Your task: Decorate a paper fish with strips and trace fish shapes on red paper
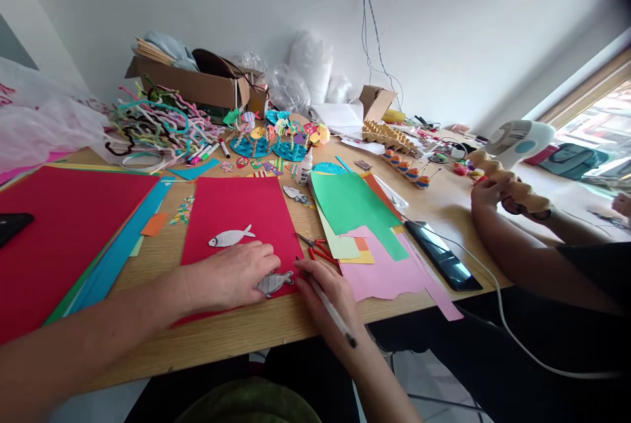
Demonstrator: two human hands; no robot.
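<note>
My right hand (329,291) is closed around a pen (335,316) with a clear barrel, its tip near the tail of a grey paper fish (276,283). That fish lies on a red sheet of paper (241,203) near the table's front edge. My left hand (231,273) rests palm down on the red sheet, thumb and fingers apart, pressing on the fish's head end and hiding part of it. A second paper fish (231,236), whitish, lies just above my left hand. Pliers with red handles (321,251) lie beyond my right hand.
Stacked coloured sheets (73,226) lie at left; green paper (355,206) and pink paper (384,272) lie right, beside a phone (444,255). A glue bottle (305,168) stands behind. At right, another person's hand (490,192) holds a craft piece near a white device (522,140).
</note>
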